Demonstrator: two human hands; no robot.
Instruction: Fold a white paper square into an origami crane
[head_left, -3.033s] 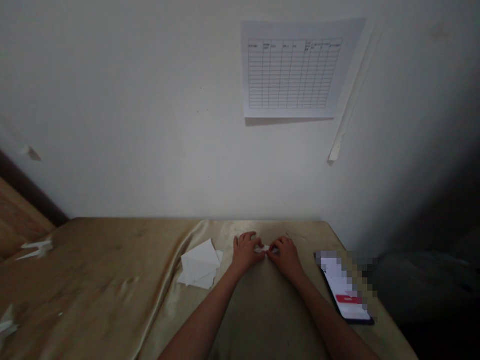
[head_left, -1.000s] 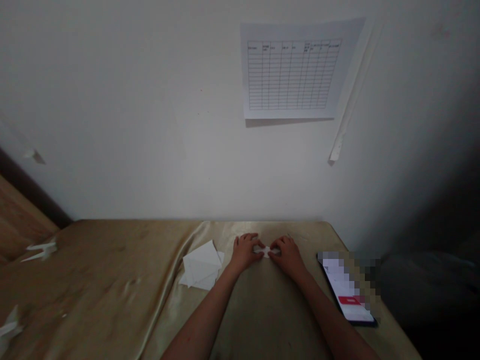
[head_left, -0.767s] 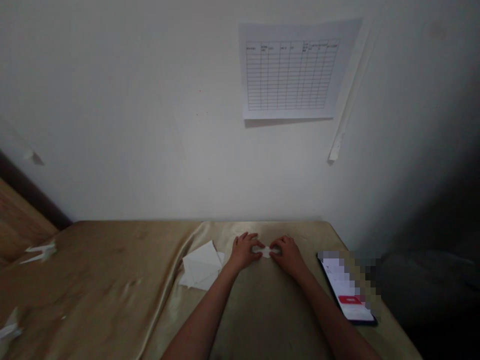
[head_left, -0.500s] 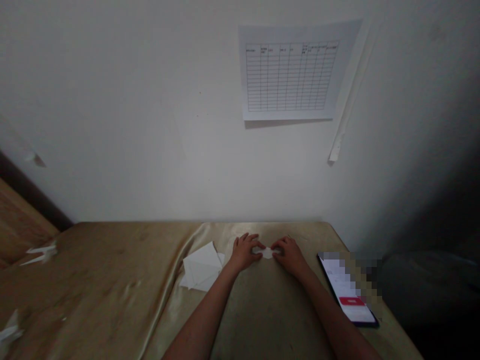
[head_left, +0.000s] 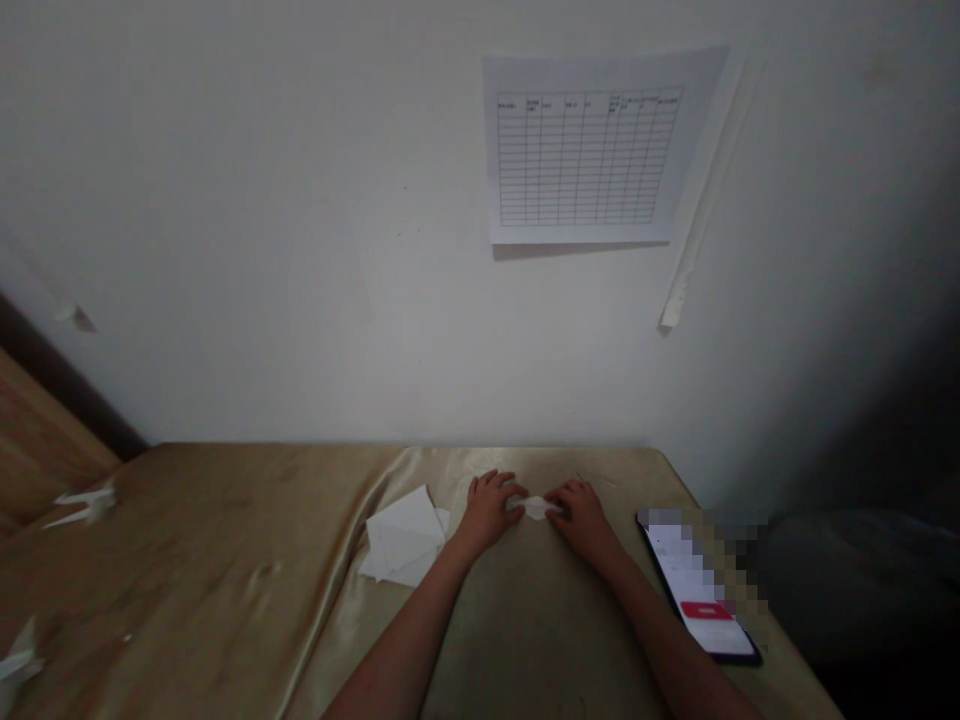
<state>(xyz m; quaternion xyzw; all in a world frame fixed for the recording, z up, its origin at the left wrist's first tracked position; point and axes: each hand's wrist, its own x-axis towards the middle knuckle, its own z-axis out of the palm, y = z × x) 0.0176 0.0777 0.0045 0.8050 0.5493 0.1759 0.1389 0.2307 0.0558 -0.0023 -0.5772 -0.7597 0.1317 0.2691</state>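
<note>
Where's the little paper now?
In the head view, the little paper is below the wall chart, between the left hand and right hand, right of the white sheets.

L hand (head_left: 491, 508) & R hand (head_left: 585, 515) pinching opp. ends of sm. wht paper (head_left: 535, 508) nr far edge of worktop (head_left: 517, 640), paper pile (head_left: 403, 535) beside L arm, phone (head_left: 697, 585) along R edge, gridded sheet (head_left: 581, 160) on wall (head_left: 300, 250) above.

A hand could reach the white paper (head_left: 535, 509) between the forearms (head_left: 411, 620), flanked by sheets (head_left: 405, 530) and a phone (head_left: 679, 568).
</note>
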